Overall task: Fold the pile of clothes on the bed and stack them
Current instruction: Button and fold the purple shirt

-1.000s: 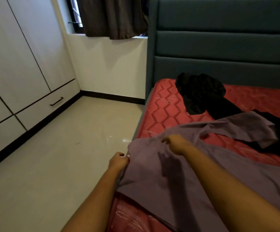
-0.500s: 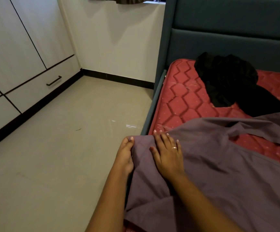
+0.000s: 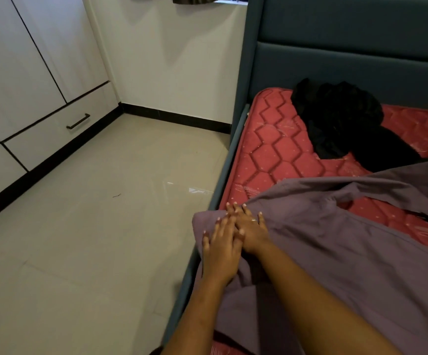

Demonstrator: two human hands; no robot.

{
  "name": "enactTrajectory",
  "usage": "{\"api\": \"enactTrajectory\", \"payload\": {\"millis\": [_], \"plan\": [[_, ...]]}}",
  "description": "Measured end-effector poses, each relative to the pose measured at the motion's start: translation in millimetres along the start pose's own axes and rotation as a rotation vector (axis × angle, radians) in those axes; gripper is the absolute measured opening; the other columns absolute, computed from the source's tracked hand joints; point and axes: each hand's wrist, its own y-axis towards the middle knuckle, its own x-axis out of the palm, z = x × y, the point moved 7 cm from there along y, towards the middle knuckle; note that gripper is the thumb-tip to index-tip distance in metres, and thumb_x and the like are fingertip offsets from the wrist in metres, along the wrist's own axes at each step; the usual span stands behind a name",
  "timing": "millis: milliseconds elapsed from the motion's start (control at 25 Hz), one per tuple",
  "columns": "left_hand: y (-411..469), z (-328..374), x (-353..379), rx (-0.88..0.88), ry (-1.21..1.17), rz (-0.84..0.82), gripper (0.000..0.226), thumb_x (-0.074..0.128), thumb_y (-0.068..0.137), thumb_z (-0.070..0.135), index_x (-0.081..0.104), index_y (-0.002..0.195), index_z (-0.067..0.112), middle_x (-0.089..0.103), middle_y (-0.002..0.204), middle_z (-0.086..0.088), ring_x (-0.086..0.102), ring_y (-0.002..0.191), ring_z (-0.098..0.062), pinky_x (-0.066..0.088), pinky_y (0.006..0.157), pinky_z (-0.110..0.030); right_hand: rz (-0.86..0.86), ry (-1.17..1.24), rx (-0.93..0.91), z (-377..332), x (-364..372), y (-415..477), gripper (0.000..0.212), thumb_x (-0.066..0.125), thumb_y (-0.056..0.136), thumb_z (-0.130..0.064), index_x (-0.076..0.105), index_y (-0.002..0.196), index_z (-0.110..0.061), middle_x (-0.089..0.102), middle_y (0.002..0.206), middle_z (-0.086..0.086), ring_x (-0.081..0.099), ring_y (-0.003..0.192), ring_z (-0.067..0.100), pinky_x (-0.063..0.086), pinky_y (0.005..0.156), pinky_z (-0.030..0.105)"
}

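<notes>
A large purple garment (image 3: pixel 336 247) lies spread over the near part of the red mattress (image 3: pixel 271 149), its left corner reaching the bed's edge. My left hand (image 3: pixel 220 249) rests flat on that corner with straight fingers. My right hand (image 3: pixel 250 226), a ring on one finger, presses flat on the cloth just beside it, the two hands touching. One sleeve or flap of the purple garment (image 3: pixel 400 185) stretches off to the right. A heap of black clothes (image 3: pixel 341 124) sits crumpled farther back near the headboard.
The teal padded headboard (image 3: pixel 348 47) stands behind the mattress and the teal bed frame rail (image 3: pixel 223 180) runs along its left side. Left of the bed is a glossy tiled floor (image 3: pixel 92 239). White wardrobe doors with a drawer handle (image 3: pixel 78 121) line the far left wall.
Both hands went from pinching the garment's edge to lying flat on it. My left hand slid onto the corner beside my right. The view tilted down and shifted left.
</notes>
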Motion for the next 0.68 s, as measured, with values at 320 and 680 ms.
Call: {"api": "enactTrajectory", "payload": {"millis": [320,680], "plan": [[24,25,19,-0.154,0.577,-0.094,0.052,0.030,0.101,0.025,0.018,0.152,0.026,0.005,0.161,0.001,0.001,0.148,-0.022,0.004,0.113,-0.060,0.576,0.099,0.263,190,-65,-115,0.052,0.040,0.086,-0.017,0.051,0.136,-0.008,0.048,0.142,0.015,0.042,0.133,0.035,0.027,0.113,0.053],[75,181,120,0.453,0.457,-0.183,0.040,0.051,0.093,0.027,0.052,0.132,0.022,0.050,0.138,-0.004,0.046,0.126,-0.026,0.041,0.099,-0.039,0.177,0.062,0.593,373,-46,-184,0.054,0.035,0.100,-0.043,0.018,0.151,-0.037,0.019,0.159,-0.004,0.020,0.145,0.023,0.021,0.116,0.051]]}}
